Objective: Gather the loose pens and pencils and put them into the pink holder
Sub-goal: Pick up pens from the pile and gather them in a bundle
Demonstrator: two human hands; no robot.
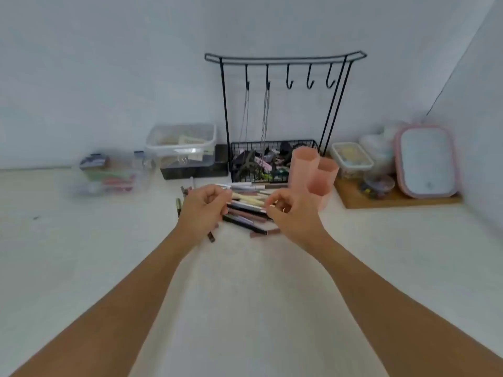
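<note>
Head view: left hand [202, 210] and right hand [290, 213] seen curled over pen pile [249, 210] — actual pinch could not be told. Pink holder [313, 172] just beyond right hand — risked being knocked over; pens could be scattered.

Pens [246, 213] partly behind hands

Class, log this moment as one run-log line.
left hand: on loose pens and pencils | right hand: curled at pile | pink plastic holder: upright, right of pile | white table
</note>
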